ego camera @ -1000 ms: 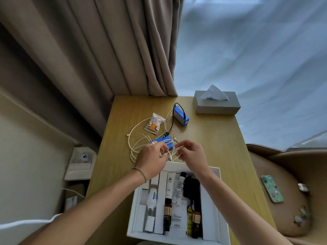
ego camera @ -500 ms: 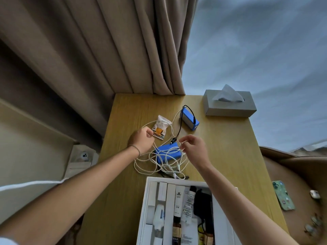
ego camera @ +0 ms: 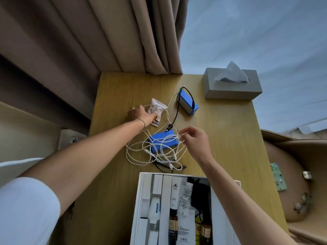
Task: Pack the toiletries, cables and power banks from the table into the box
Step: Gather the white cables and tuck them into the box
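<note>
A tangle of white cable [ego camera: 141,152] lies in loops over a flat blue power bank [ego camera: 163,140] in the middle of the wooden table [ego camera: 221,138]. My right hand [ego camera: 195,141] pinches a strand of this cable just right of the power bank. My left hand [ego camera: 140,114] reaches far left and grips the cable's other end beside a small plastic pouch [ego camera: 158,108]. A second blue power bank [ego camera: 187,103] with a black cable [ego camera: 176,114] lies further back. The white box [ego camera: 139,200] at the table's near edge holds tubes, bottles and a black item.
A grey tissue box [ego camera: 231,89] stands at the table's far right corner. Beige curtains [ego camera: 106,41] hang behind the table. A tan chair [ego camera: 290,200] on the right carries a green phone [ego camera: 278,177] and a small white case [ego camera: 307,175].
My left hand has moved left and away from me along the cable, past the pouch. My right hand stays by the flat power bank. The view has tilted, so the box sits lower.
</note>
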The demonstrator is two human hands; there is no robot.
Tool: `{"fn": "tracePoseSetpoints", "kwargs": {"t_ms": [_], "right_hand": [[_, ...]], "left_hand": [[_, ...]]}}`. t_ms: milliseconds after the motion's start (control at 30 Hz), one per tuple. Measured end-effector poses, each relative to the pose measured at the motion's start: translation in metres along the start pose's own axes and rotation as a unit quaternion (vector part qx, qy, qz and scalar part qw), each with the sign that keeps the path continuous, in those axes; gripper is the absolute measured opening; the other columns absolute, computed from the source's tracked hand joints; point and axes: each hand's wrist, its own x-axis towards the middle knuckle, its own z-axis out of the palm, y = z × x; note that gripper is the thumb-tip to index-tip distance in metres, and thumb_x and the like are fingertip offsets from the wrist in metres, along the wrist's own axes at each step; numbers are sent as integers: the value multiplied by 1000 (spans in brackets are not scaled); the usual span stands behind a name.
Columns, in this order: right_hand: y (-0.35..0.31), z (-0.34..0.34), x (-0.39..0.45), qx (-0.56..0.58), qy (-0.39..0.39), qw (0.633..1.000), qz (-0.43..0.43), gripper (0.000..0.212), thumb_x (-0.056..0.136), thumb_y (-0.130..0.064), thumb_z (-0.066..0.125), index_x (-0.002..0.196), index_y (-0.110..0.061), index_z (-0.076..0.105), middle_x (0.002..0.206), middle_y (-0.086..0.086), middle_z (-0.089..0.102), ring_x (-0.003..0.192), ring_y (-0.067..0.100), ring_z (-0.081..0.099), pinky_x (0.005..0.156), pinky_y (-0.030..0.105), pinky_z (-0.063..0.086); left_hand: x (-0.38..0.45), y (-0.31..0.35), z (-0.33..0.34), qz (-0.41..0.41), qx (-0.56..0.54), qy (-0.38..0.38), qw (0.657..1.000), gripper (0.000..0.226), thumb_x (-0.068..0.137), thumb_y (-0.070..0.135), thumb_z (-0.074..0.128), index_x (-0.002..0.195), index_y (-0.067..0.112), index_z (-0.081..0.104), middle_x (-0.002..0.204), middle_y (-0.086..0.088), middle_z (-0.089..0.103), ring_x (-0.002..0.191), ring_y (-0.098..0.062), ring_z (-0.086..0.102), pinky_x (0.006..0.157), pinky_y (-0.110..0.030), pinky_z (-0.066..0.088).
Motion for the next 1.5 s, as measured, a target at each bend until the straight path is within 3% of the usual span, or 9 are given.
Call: {"fn": "tracePoseSetpoints", "kwargs": {"t_ms": [233,367,467,567,733,900,1100,1233,1500], "right_hand": [[10,-1,-8,-49,5,999,-3,25,93,-2,55,93,-18,74,77,-4,74,68,13,70,68,45,61],[12,1,-10,-105,-8,994,-20,21,91,-7,60,97,-19,76,89,-4,76,82,11,71,77,38,62],[10,8,-8,-162,-16,985,-54,23,90,-9,61,100,-22,76,94,-8,75,83,7,69,77,37,61],[7,17,-4,-231,-45,968,-91,26,90,-9,60,105,-23,75,105,-9,75,87,11,69,81,37,60],[8,34,4,-377,-89,914,-117,24,88,-16,65,109,-25,71,105,-3,73,96,21,66,77,33,55],[9,50,8,-493,-107,856,-117,19,87,-18,60,70,-17,51,67,-1,53,66,26,58,53,30,41],[6,48,9,-334,-117,931,-84,33,94,-21,60,63,-18,51,60,-1,53,62,24,52,49,28,33],[-8,30,-2,-166,-100,980,-49,17,99,-18,59,93,-6,70,79,9,73,65,26,64,59,40,51],[-37,-30,-32,17,-152,987,-55,25,103,-19,56,93,-1,70,79,4,64,66,7,53,65,21,42]], "left_hand": [[14,5,11,-7,-21,-26,999,80,73,57,79,134,14,50,144,-15,47,134,-32,43,109,-48,39],[11,2,6,-3,-135,-64,989,57,73,39,85,117,13,61,115,-5,69,100,-20,66,81,-31,55],[3,-2,-2,-20,-181,-103,978,36,75,31,84,98,13,62,91,-2,70,65,-10,65,46,-18,43],[-9,-2,-18,-59,-238,-157,957,37,79,24,79,109,7,66,72,-4,70,40,-8,59,37,-15,37],[-40,-12,-55,-25,-280,-185,942,30,82,29,76,104,10,71,73,-2,74,51,-12,65,45,-20,37],[-73,-33,-63,18,-320,-183,930,37,84,43,75,106,13,70,82,1,72,62,-10,61,50,-22,39],[-109,-38,-61,17,-356,-149,922,50,90,50,66,110,4,69,82,-3,66,63,-13,57,51,-22,37],[-139,-37,-67,65,-331,-157,928,46,92,43,66,105,-1,67,82,-7,65,67,-17,55,50,-22,36],[-221,-40,-61,180,-234,-207,933,22,89,36,71,99,16,69,84,-5,72,68,-12,66,59,-32,54]]}}
